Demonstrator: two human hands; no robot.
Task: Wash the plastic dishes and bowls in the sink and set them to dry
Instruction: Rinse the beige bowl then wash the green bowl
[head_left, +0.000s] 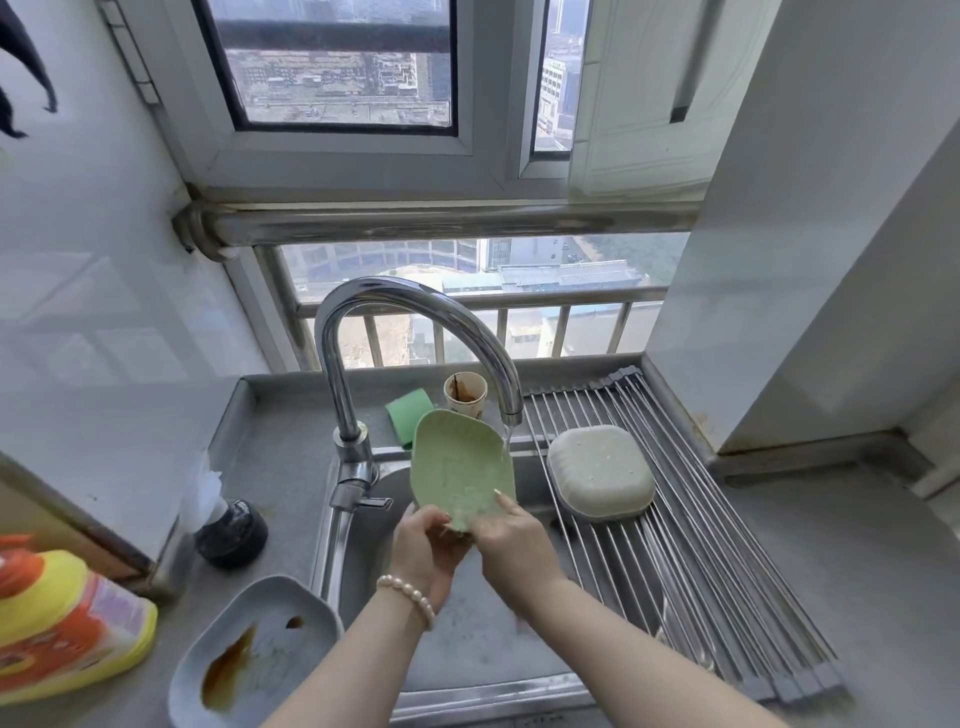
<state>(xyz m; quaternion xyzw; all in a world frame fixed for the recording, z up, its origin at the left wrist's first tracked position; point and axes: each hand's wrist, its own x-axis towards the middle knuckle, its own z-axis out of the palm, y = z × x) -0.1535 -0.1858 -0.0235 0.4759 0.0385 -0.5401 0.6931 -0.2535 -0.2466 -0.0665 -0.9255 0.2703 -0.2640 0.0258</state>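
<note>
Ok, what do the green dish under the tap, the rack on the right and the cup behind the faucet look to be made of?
Green dish: looks like matte plastic, opaque and thin-walled; both hands hold its lower edge.
Rack: seems to be stainless steel, with shiny parallel rods; its end pieces look like grey plastic or rubber.
Cup: probably paper, pale with brown stains inside; plastic can't be ruled out.

Pale green dish (460, 467) dotted with small holes; off-white perforated dish (600, 470) on the silver-barred drying rack (691, 525); grey-blue plate (254, 649) streaked with brown sauce; bright green sponge (408, 415); brown-stained paper cup (465, 395); yellow and orange detergent bottle (62, 618); chrome faucet (395, 332); white bead bracelet (410, 595)
</note>
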